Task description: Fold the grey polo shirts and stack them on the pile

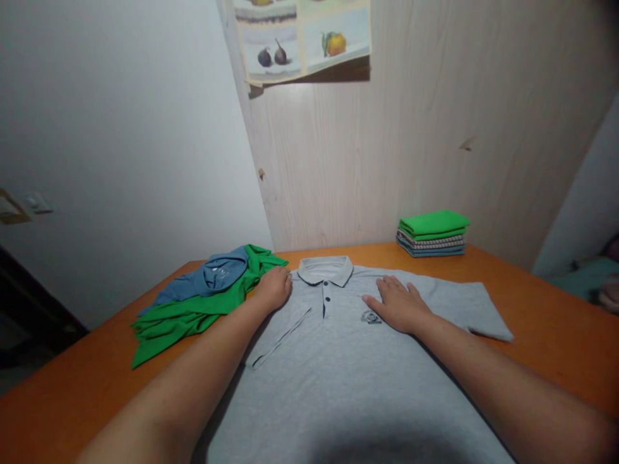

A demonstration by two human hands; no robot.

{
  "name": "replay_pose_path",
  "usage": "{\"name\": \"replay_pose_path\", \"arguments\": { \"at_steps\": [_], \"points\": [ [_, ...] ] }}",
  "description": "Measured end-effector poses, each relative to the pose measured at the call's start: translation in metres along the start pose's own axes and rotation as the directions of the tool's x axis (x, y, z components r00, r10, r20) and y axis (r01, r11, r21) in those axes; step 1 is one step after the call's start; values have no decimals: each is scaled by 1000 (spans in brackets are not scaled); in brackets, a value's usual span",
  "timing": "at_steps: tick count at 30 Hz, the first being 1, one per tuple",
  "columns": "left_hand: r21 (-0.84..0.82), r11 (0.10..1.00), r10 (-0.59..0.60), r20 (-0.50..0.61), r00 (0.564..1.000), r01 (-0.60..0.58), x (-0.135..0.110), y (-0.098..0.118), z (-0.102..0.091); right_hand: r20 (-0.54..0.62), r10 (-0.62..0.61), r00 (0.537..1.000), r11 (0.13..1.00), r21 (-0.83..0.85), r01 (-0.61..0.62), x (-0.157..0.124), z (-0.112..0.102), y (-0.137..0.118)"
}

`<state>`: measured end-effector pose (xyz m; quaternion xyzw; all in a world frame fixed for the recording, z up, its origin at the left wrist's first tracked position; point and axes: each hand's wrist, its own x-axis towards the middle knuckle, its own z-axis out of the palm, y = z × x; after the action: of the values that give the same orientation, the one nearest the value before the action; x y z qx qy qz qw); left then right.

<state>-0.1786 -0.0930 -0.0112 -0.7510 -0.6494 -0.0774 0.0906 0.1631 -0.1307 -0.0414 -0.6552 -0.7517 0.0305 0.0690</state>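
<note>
A grey polo shirt [338,374] lies front up on the orange table [541,322], collar away from me. Its left sleeve is folded in over the body; the right sleeve lies spread out. My left hand [275,287] rests at the shirt's left shoulder, beside the collar, with fingers curled on the cloth. My right hand [399,303] lies flat with fingers stretched out on the chest, next to the small chest logo [370,316].
A loose heap of a green shirt [193,316] and a blue shirt [213,278] lies at the left of the table. A neat stack of folded shirts [432,233] stands at the back right, by the wooden wall. A fruit poster hangs above.
</note>
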Motion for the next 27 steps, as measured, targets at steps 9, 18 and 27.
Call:
{"name": "replay_pose_path", "arguments": {
  "at_steps": [9,18,27],
  "points": [
    [-22,1000,-14,154,988,18,22,7,13,-1,8,1000,1000,-6,-8,-1,-1,-1],
    [-65,998,-13,171,985,24,27,18,20,13,22,1000,1000,13,-22,-2,-2,-2],
    [-210,977,-21,120,993,46,17,35,24,20,22,1000,999,23,-23,0,0,-2]
  ]
}}
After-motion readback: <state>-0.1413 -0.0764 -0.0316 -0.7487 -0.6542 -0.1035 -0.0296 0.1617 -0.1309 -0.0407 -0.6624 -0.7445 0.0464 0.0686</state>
